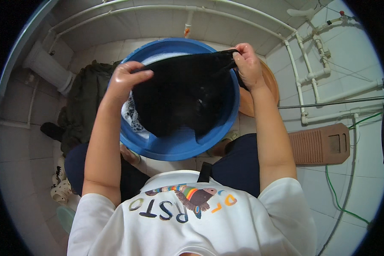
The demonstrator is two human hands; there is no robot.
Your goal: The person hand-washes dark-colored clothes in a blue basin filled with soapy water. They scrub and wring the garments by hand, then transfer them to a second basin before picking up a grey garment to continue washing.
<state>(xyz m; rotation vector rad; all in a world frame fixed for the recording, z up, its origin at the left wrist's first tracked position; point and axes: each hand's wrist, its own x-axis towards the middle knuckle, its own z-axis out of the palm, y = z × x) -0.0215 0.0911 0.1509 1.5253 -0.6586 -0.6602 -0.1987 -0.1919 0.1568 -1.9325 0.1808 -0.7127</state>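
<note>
A wet black garment (179, 89) is stretched between my two hands over a large round blue basin (179, 152). My left hand (126, 79) grips its upper left edge, thumb toward me. At its upper right corner, my right hand (248, 64) is closed on the bunched cloth, held slightly higher than the left. The lower part of the garment hangs into the basin. White suds (134, 117) show along the basin's left side and behind the cloth. The garment hides much of what the basin holds.
Dark clothing (87, 102) lies heaped left of the basin. A brown round basin (269, 81) stands partly behind my right forearm. A brown washboard (320, 145) is at the right. White pipes (301, 81) run along the tiled walls; light-coloured clogs (61, 191) lie at the left.
</note>
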